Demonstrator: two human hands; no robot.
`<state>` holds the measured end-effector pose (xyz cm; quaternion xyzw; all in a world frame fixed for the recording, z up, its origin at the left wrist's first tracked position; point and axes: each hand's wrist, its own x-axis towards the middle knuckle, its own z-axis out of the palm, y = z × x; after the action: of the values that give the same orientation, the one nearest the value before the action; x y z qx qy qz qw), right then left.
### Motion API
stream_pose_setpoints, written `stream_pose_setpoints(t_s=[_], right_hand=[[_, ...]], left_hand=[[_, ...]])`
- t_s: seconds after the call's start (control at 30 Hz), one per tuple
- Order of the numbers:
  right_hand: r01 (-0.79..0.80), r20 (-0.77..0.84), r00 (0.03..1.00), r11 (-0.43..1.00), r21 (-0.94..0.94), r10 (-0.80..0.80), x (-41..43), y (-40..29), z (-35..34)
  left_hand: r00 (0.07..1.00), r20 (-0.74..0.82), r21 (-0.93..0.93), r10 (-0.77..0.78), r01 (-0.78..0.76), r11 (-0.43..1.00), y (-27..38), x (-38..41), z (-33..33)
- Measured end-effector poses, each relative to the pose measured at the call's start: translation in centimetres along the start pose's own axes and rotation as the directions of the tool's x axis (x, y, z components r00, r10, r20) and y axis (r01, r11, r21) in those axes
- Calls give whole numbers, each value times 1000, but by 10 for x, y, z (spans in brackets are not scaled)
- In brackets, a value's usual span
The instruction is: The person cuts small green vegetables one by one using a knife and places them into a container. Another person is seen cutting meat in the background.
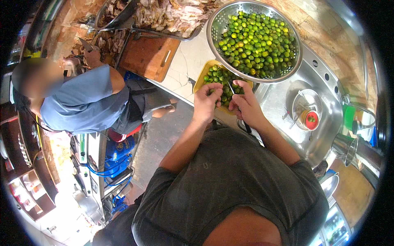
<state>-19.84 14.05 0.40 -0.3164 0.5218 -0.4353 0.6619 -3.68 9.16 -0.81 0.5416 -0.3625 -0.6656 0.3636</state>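
My right hand (245, 100) grips a small knife, its thin blade (231, 88) pointing up and to the left. A small green citrus fruit (211, 91) is pinched in the fingers of my left hand (205, 103), mostly hidden by them. Both hands are over a yellow plastic tub (199, 78) that holds many small green citrus fruits (215, 73). Just beyond it, a perforated metal colander (212, 37) is heaped with whole green and yellowish ones (255, 43). The colander overhangs the tub's far right side.
At right, a stainless steel sink (320, 141) holds a strainer (315, 95) and a red-lined cup (310, 119). Left stand a wooden board (147, 57) and a tray of sliced meat (172, 18). Another person (83, 98) works with a knife (85, 44) at the counter.
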Motion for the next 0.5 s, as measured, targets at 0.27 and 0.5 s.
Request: stream_pose_setpoints(t_s=[0.27,0.5], right_hand=[[94,35,995,992,-89,-91,1,11,-13],[234,73,972,878,-417,-224,-9,-10,-1]], left_hand=[[940,328,-453,-88,239,859,2,4,-10],[967,256,-404,3,104,909,-3,2,-7]])
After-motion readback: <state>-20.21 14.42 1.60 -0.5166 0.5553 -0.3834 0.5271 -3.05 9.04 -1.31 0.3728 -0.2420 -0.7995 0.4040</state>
